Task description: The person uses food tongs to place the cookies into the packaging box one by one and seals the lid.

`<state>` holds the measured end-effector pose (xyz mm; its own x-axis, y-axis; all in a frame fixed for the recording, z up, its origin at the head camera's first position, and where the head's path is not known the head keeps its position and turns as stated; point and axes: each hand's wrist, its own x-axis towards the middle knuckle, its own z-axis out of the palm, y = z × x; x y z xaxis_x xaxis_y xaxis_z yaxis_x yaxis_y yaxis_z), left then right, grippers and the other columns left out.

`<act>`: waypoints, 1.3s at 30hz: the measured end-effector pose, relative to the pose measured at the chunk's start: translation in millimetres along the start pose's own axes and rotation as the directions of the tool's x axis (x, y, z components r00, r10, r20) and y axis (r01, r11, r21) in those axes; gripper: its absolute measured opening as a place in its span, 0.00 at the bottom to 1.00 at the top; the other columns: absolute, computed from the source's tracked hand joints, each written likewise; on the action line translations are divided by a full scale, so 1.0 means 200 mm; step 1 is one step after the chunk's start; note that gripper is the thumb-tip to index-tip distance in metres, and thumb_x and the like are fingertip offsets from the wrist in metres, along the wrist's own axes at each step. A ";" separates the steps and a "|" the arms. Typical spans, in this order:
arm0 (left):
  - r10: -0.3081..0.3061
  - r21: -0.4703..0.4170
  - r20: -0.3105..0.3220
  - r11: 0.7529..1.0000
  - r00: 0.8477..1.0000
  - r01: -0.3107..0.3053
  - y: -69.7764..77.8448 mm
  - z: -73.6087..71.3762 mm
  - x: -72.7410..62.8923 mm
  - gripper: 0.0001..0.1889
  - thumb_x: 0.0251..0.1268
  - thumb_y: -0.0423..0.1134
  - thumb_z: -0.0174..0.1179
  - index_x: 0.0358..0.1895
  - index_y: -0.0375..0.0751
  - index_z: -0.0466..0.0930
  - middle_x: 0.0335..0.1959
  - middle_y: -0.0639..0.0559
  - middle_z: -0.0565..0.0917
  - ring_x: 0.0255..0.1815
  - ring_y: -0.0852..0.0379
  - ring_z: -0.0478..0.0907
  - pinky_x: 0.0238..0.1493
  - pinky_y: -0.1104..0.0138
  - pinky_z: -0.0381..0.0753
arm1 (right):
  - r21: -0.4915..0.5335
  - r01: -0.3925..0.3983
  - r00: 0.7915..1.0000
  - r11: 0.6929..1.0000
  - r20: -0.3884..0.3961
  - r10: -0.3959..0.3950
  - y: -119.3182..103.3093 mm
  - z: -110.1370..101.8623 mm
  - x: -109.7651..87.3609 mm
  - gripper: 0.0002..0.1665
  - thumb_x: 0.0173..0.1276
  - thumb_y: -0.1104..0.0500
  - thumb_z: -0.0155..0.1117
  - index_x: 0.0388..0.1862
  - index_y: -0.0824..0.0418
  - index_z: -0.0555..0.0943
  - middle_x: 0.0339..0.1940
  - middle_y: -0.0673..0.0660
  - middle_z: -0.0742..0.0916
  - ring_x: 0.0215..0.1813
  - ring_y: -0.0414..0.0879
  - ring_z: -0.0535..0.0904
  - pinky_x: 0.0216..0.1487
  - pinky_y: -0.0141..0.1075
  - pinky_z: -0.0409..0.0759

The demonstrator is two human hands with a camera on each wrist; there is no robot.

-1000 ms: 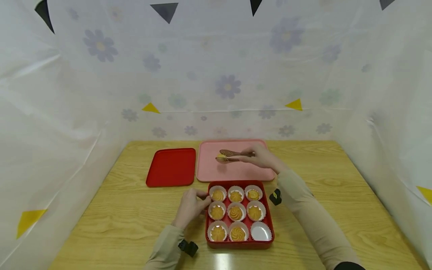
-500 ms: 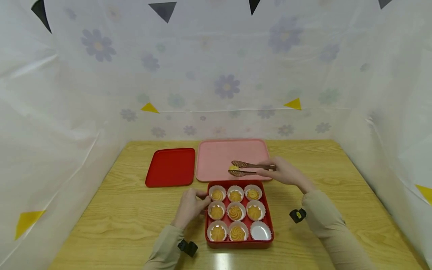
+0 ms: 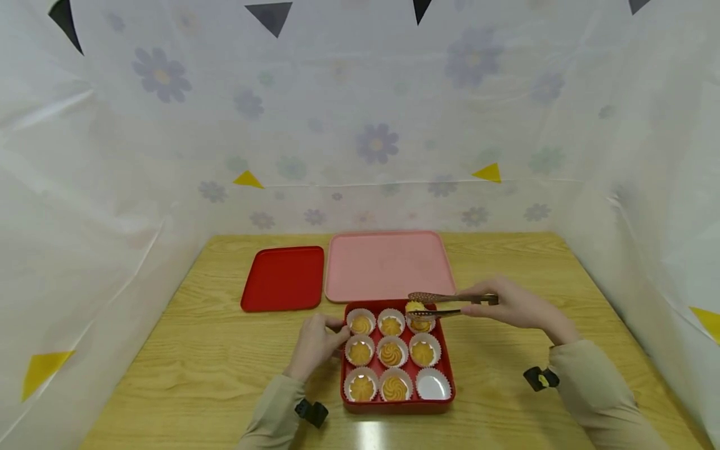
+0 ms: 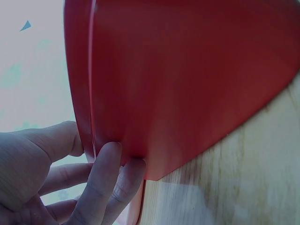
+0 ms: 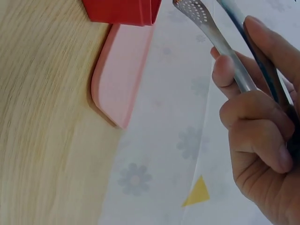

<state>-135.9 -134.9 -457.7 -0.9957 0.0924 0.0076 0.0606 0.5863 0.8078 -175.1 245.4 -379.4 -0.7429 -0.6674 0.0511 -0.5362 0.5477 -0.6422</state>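
A red square box point(image 3: 396, 408) holds several white paper cups, most with a piped yellow cookie point(image 3: 391, 354) in them. The front right cup point(image 3: 433, 385) has no cookie. At the box's far left side my left hand point(image 3: 316, 345) grips the wall; the left wrist view has the thumb at the rim and fingertips on the red outer wall point(image 4: 178, 84). My right hand point(image 3: 509, 304) holds metal tongs point(image 3: 450, 298) with a holed tip, pinching another yellow cookie point(image 3: 415, 307) above the back right cup. The tongs' upper arm point(image 5: 220, 42) shows in the right wrist view.
Behind the box lies a pink tray point(image 3: 388, 265), and a red tray point(image 3: 284, 279) sits to its left. All stand on a wood-grain table point(image 3: 225, 375). A flowered white sheet point(image 3: 337, 125) hangs around the back and sides.
My right hand has drawn the tongs and cookie from over the pink tray toward me and rightward, to above the box's back right corner. The left hand keeps its grip on the box.
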 end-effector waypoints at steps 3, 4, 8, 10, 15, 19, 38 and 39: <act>-0.003 -0.013 0.006 1.000 1.000 0.003 0.00 0.00 0.00 0.12 0.60 0.34 0.66 0.43 0.31 0.89 0.40 0.39 0.90 0.31 0.59 0.84 0.28 0.71 0.78 | 0.003 0.009 0.999 1.000 0.041 -0.009 -0.03 -0.03 -0.04 0.17 0.73 0.55 0.63 0.56 0.61 0.85 0.49 0.59 0.90 0.25 0.27 0.69 0.28 0.29 0.74; -0.007 -0.019 0.010 1.000 1.000 0.007 0.00 0.00 0.00 0.12 0.61 0.34 0.65 0.44 0.30 0.89 0.40 0.39 0.90 0.31 0.59 0.85 0.28 0.71 0.79 | -0.006 0.009 0.999 1.000 0.051 -0.009 -0.04 -0.04 -0.05 0.18 0.73 0.54 0.63 0.57 0.61 0.85 0.50 0.60 0.90 0.28 0.28 0.74 0.31 0.29 0.77; -0.025 -0.033 0.022 0.999 0.999 0.025 0.00 0.00 0.00 0.13 0.62 0.34 0.65 0.45 0.29 0.88 0.40 0.37 0.90 0.30 0.58 0.86 0.27 0.71 0.80 | -0.037 -0.013 0.995 0.999 0.098 0.017 -0.08 -0.09 -0.08 0.20 0.74 0.52 0.62 0.59 0.62 0.84 0.54 0.61 0.89 0.46 0.34 0.84 0.43 0.32 0.83; -0.030 -0.034 0.025 0.999 0.999 0.031 0.00 0.00 0.00 0.13 0.62 0.34 0.64 0.45 0.29 0.88 0.40 0.37 0.90 0.29 0.58 0.86 0.27 0.71 0.80 | -0.051 -0.009 0.993 0.999 0.120 0.015 -0.10 -0.11 -0.08 0.20 0.74 0.52 0.62 0.58 0.61 0.84 0.53 0.58 0.89 0.47 0.34 0.84 0.45 0.33 0.83; -0.028 -0.026 0.022 0.999 0.999 0.029 0.00 0.00 0.00 0.13 0.62 0.35 0.65 0.45 0.29 0.89 0.39 0.38 0.90 0.29 0.59 0.85 0.27 0.71 0.80 | -0.070 0.015 0.983 0.997 0.181 -0.003 -0.14 -0.13 -0.05 0.18 0.73 0.50 0.62 0.56 0.57 0.86 0.44 0.46 0.90 0.38 0.29 0.79 0.39 0.31 0.79; -0.031 -0.026 0.023 0.999 0.999 0.031 0.00 0.00 0.00 0.13 0.62 0.35 0.65 0.45 0.30 0.89 0.39 0.38 0.90 0.29 0.59 0.85 0.27 0.71 0.79 | -0.101 0.041 0.974 0.994 0.228 -0.017 -0.18 -0.12 -0.03 0.17 0.72 0.47 0.63 0.52 0.54 0.87 0.34 0.39 0.86 0.30 0.28 0.71 0.31 0.28 0.72; -0.028 -0.046 0.023 0.998 0.999 0.029 0.01 0.00 -0.01 0.12 0.61 0.34 0.65 0.44 0.30 0.89 0.38 0.37 0.90 0.27 0.57 0.87 0.26 0.70 0.81 | -0.127 0.096 0.934 0.987 0.353 -0.046 -0.26 -0.04 0.00 0.13 0.71 0.47 0.65 0.47 0.50 0.88 0.29 0.36 0.84 0.29 0.27 0.69 0.31 0.27 0.70; -0.031 -0.051 0.024 0.998 0.999 0.032 0.01 0.00 -0.01 0.12 0.61 0.34 0.65 0.44 0.30 0.89 0.38 0.37 0.90 0.27 0.57 0.87 0.26 0.70 0.81 | -0.126 0.083 0.932 0.989 0.361 -0.032 -0.27 -0.03 0.00 0.13 0.71 0.47 0.65 0.47 0.49 0.88 0.28 0.36 0.83 0.29 0.27 0.69 0.31 0.27 0.70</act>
<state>-134.0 -133.9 -456.4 -0.9951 0.0938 -0.0316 0.0250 0.5471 0.8367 -148.5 220.0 -340.0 -0.5303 -0.8219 -0.2080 -0.6424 0.5497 -0.5340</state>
